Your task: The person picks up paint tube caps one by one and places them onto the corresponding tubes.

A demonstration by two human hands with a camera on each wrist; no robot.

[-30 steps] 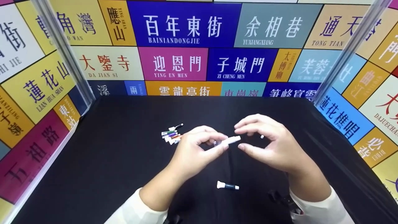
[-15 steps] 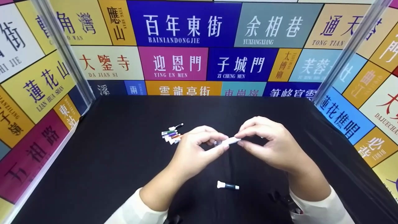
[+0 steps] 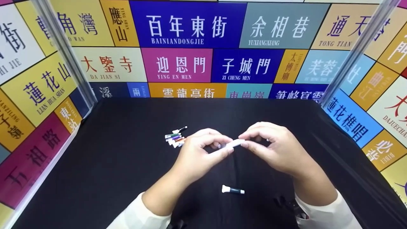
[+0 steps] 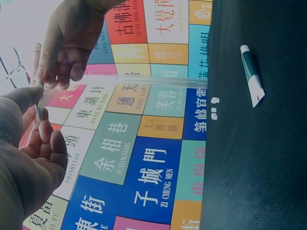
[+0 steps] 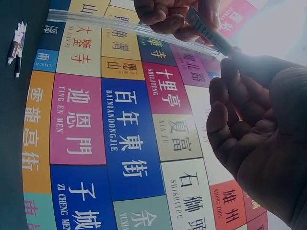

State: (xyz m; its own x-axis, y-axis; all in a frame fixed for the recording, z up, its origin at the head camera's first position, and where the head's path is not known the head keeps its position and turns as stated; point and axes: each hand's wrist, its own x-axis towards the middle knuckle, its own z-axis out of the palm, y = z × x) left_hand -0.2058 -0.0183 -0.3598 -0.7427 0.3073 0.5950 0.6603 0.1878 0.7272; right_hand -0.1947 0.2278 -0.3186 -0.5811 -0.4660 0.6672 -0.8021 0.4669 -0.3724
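Note:
A small white paint tube (image 3: pixel 235 143) is raised above the table between both hands. My left hand (image 3: pixel 200 148) pinches its body between thumb and fingers. At the tube's right end, the thumb and index finger of my right hand (image 3: pixel 276 148) pinch the tip, hiding it. From the right wrist, the tube's pale printed side (image 5: pixel 209 31) shows between the two hands. A dark green paint tube (image 3: pixel 233 190) with a white cap and flat white end lies on the table in front, nearer the body.
Several colored paint tubes (image 3: pixel 174 136) lie in a pile left of the hands. Two small white pieces (image 4: pixel 214 108) rest on the black tablecloth (image 3: pixel 127 165). Upright panels with printed place names (image 3: pixel 187 25) enclose the back and sides.
My right hand, earlier apart from the tube with thumb and fingers spread, has closed in on its right end and shifted its fingertips there slightly. The left hand stays put.

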